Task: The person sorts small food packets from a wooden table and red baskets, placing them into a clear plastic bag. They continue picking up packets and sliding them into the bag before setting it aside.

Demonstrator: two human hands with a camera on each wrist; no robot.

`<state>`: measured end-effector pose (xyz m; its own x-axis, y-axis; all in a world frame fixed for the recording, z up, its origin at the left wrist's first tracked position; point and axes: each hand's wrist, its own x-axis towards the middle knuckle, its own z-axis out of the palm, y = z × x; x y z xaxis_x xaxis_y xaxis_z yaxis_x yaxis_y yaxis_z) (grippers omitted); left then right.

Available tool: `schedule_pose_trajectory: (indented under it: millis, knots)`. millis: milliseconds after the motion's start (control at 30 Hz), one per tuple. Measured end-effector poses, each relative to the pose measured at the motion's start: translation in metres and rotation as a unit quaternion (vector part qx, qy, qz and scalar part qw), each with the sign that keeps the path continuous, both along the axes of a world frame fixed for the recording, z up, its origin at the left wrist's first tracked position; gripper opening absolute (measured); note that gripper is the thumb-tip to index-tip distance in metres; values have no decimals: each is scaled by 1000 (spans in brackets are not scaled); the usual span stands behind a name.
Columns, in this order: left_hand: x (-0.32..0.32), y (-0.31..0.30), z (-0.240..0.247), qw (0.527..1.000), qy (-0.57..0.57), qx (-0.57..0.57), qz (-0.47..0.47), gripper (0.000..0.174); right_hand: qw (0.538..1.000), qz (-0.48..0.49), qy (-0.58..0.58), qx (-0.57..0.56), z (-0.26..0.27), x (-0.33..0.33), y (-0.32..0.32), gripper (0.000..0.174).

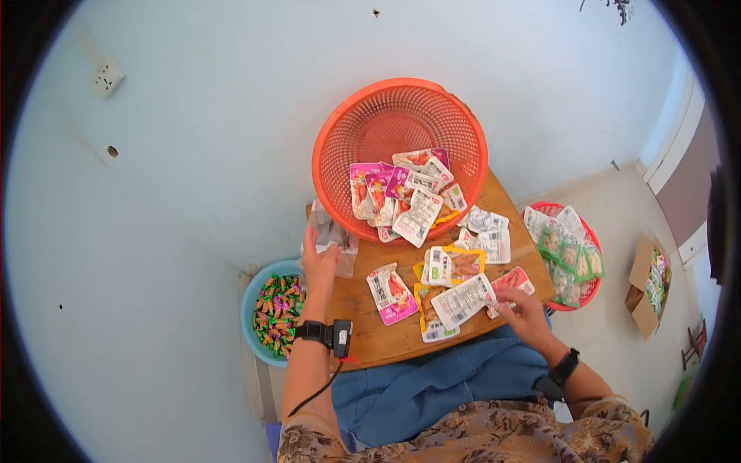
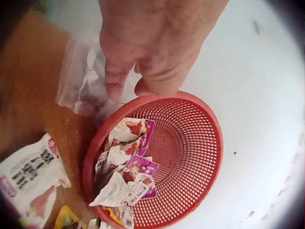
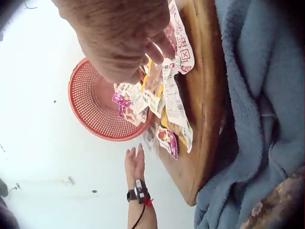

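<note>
My left hand (image 1: pixel 319 261) is at the left side of the table, over a clear plastic bag (image 1: pixel 346 241). Its fingers look extended, with the thumb apart, and in the left wrist view the fingertips reach the bag's crumpled part. At the right, my right hand (image 1: pixel 526 315) pinches the right end of a white-backed snack packet (image 1: pixel 461 302), printed side up. Beneath it lie yellow-edged packets (image 1: pixel 429 310), and a pink-and-white packet (image 1: pixel 512 281) is beside the fingers. A purple-and-white packet (image 1: pixel 392 295) lies farther left.
A tilted orange-red mesh basket (image 1: pixel 330 147) with several packets stands at the table's back. A blue basin (image 1: pixel 248 312) of wrapped sweets is at lower left. Right of the wooden table (image 1: pixel 363 339) are a red basket (image 1: pixel 593 289) of green packets and a cardboard box (image 1: pixel 639 274).
</note>
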<state>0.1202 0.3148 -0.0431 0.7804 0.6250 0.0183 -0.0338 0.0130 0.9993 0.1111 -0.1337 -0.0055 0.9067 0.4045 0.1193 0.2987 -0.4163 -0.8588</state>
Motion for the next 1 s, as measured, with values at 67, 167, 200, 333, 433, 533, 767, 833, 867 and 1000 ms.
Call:
schedule_pose_trajectory:
  millis: [67,167,200,333,433,533,767,833,867,1000]
  knots:
    - [25,9,-2,1000,-13,-9,3,74,1000,-10,19,-9,4,-13,-15,30]
    - [60,19,-10,1000,-9,20,21,77,997,-28,56,-34,11,-30,-30,30]
    - [71,23,-16,997,7,59,39,77,996,-35,73,-48,11,-33,-33,30]
    - [100,60,-73,992,-16,110,62,56,992,-48,106,-53,-5,-40,-44,31]
    - [93,61,-58,977,130,147,83,28,992,-43,104,-49,-5,-39,-42,31]
    - [78,65,-50,982,114,75,132,16,993,-18,63,-94,7,-38,-30,31]
    - [71,46,-24,982,-13,142,124,16,994,-7,80,-75,-4,-38,-22,31]
    - [74,39,-15,994,24,64,81,21,995,-2,71,-76,-2,-41,-23,32]
    - [79,44,-21,993,77,72,47,26,993,-3,77,-85,-2,-42,-25,32]
    - [114,76,-93,976,85,190,67,30,992,-5,78,-98,5,-44,-25,32]
